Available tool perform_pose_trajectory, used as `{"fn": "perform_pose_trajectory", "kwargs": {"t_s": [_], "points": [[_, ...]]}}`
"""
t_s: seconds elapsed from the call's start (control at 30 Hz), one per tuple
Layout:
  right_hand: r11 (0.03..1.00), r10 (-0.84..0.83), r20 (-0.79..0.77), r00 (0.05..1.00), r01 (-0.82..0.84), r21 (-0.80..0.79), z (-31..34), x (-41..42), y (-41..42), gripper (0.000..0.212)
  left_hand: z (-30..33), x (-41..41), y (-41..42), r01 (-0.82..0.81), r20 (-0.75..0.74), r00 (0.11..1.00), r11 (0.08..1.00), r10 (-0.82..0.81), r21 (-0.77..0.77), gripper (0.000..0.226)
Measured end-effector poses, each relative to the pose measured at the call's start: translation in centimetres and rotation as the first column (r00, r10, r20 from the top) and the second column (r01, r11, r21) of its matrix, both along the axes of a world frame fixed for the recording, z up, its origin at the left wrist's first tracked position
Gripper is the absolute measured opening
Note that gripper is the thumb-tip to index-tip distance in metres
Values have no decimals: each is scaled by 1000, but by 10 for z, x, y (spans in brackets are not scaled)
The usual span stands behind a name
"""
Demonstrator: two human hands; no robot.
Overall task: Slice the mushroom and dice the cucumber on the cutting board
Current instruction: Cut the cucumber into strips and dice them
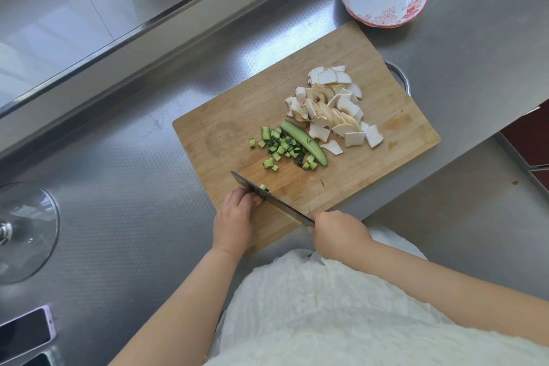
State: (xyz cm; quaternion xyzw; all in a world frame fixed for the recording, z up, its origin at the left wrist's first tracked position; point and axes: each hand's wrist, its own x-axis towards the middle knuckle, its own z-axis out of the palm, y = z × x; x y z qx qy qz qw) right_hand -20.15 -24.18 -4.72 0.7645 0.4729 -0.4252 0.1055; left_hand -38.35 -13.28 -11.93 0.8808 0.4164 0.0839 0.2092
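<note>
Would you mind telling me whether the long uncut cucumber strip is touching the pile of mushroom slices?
Cannot tell. In the head view the cucumber strip lies right alongside the mushroom slices, its upper end close to the nearest slice, but neither contact nor a gap shows plainly.

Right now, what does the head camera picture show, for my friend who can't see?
A person's right hand holds a knife while the left hand steadies cucumber on a wooden cutting board. Diced cucumber, a cucumber strip and sliced mushroom lie further back.
</note>
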Motion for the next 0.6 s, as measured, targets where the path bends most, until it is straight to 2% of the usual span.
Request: {"fn": "perform_pose_trajectory", "kwargs": {"t_s": [0.07, 0.17, 0.27, 0.6], "points": [[1000, -21, 1, 1000, 21, 16, -2, 1, -3, 13, 0, 0, -1, -2, 8, 1000, 1000, 2, 3, 18], [998, -5, 40, 999, 3, 57, 2, 4, -3, 16, 1, 1, 0, -7, 13, 1000, 1000, 7, -5, 7], [998, 1, 15, 1000, -2, 68, 10, 5, -2, 21, 3, -1, -3, -35, 45, 998, 999, 36, -20, 17], [999, 48, -44, 998, -47, 26, 20, -3, 1, 16, 2, -6, -9, -56, 41, 998, 998, 55, 6, 14]]}}
